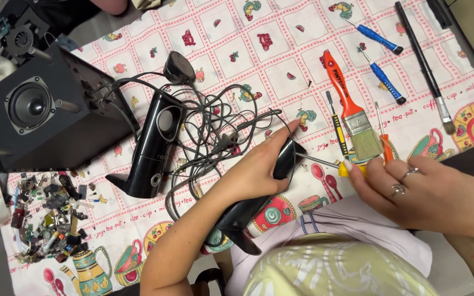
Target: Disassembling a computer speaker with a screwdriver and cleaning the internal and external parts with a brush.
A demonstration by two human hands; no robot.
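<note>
My left hand [256,167] grips a slim black speaker [248,211] lying on the patterned tablecloth, my index finger stretched along its top end. In my right hand [407,186] is a yellow-handled screwdriver [325,162]; its metal tip touches the speaker's upper end. A second slim black speaker [152,145] lies to the left. A tangle of black cables [209,131] joins the two.
A large black box speaker [39,112] stands at the left, with a heap of small electronic parts [48,216] below it. An orange-handled brush [352,104], two blue screwdrivers [382,77], a thin black brush [423,68] and a small yellow-black screwdriver [337,123] lie at the right.
</note>
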